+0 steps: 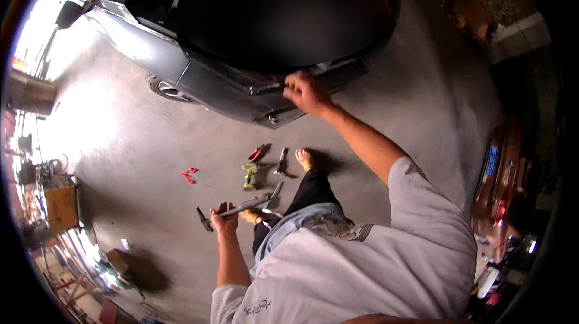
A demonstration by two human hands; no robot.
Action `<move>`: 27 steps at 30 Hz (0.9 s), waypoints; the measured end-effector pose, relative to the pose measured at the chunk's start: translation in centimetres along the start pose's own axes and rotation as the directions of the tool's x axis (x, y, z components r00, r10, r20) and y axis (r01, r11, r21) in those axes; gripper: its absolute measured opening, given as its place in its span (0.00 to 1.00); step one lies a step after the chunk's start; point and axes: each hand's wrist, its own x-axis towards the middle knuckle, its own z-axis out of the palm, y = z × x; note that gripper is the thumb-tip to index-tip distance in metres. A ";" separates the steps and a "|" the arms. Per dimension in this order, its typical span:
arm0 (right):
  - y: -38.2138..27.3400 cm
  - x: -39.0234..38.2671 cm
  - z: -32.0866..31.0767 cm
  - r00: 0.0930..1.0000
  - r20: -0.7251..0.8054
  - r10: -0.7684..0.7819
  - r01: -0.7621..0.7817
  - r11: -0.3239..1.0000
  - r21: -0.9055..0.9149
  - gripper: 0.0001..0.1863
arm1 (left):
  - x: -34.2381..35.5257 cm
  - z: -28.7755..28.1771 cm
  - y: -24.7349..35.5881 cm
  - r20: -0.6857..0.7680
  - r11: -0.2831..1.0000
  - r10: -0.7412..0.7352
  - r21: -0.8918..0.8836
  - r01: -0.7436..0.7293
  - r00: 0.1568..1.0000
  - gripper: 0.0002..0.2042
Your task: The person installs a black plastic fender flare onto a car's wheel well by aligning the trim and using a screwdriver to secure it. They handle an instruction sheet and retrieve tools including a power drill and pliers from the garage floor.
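Note:
My left hand [224, 220], low in front of me, is closed round the handle of a hammer [246, 205]. Its dark head [204, 219] sticks out on the left. My right hand [307, 93] reaches forward to the front edge of a grey car [223, 92]. Its fingers are loosely bent and somewhat apart, and I see nothing held in them. Whether the fingertips touch the car cannot be made out. Beyond that hand the car's front is very dark. A lamp-like dark part [271, 118] sits low on the bumper.
On the concrete floor [151, 191] lie a green cordless drill [249, 176], red-handled pliers [258, 153], another hammer-like tool [281, 160] and a small red tool [189, 175]. A cardboard box [120, 261] and cluttered shelves line the left. A red vehicle [500, 173] stands at right.

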 end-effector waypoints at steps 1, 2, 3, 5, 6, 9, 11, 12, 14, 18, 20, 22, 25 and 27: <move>1.1 4.3 -2.6 0.997 -0.082 -0.004 0.003 1.000 -0.001 0.13 | -0.7 0.0 -1.0 -0.044 1.000 -0.015 0.010 0.015 0.999 0.31; 1.5 8.8 -5.1 0.994 -0.086 -0.071 0.061 0.992 -0.115 0.15 | -1.1 0.2 -2.2 -0.112 1.000 -0.002 -0.025 -0.001 0.994 0.32; 2.9 13.0 -6.9 0.987 -0.086 -0.135 0.113 0.969 -0.221 0.18 | -1.5 -0.1 -3.6 -0.181 0.998 0.012 -0.054 -0.023 0.983 0.32; 7.8 19.4 -8.1 0.949 -0.061 -0.309 0.280 0.917 -0.285 0.14 | -1.6 -1.1 -5.6 -0.214 0.999 -0.041 -0.038 0.033 0.976 0.32; 8.5 21.8 -8.7 0.946 0.065 -0.317 0.319 0.880 -0.353 0.15 | -1.7 -0.8 -6.7 -0.217 0.998 -0.061 -0.038 0.054 0.974 0.31; 6.4 27.9 -9.5 0.876 0.421 -0.235 0.442 0.742 -0.504 0.17 | -1.8 -0.9 -9.1 -0.240 0.997 -0.069 -0.056 0.057 0.968 0.31; 4.1 29.5 -9.0 0.790 0.610 -0.057 0.494 0.649 -0.578 0.18 | -1.1 -1.0 -10.5 -0.204 0.995 -0.046 -0.095 0.027 0.978 0.27; 5.4 29.5 -8.4 0.816 0.578 0.006 0.347 0.794 -0.499 0.20 | -0.7 -0.9 -11.1 -0.183 0.992 -0.023 -0.128 0.000 0.983 0.24; 4.7 27.9 -8.4 0.824 0.550 0.137 0.169 0.867 -0.469 0.20 | -0.4 -1.1 -11.6 -0.172 0.987 0.026 -0.151 -0.052 0.985 0.19; 8.9 28.7 -17.3 0.694 0.598 -0.400 0.713 0.495 -0.496 0.11 | 1.4 -0.4 -13.1 -0.188 0.998 0.049 -0.019 -0.053 0.981 0.15; 1.7 24.6 -18.8 0.750 0.644 -0.150 0.622 0.490 -0.610 0.11 | 0.3 -3.3 -13.8 -0.183 0.997 0.007 0.079 0.007 0.983 0.17; -0.7 21.4 -23.2 0.862 0.495 -0.109 0.463 0.563 -0.684 0.11 | 0.1 -1.4 -15.6 -0.184 0.883 0.095 0.469 0.003 0.978 0.13; 1.7 12.0 -29.0 0.994 0.085 -0.069 0.104 0.826 -0.553 0.14 | -5.2 3.6 -14.6 0.149 0.665 0.315 0.670 -0.330 0.937 0.13; 4.5 6.0 -33.1 0.976 -0.211 0.056 -0.125 0.937 -0.328 0.16 | -8.7 7.6 -13.3 0.356 0.696 0.261 0.574 -0.430 0.897 0.14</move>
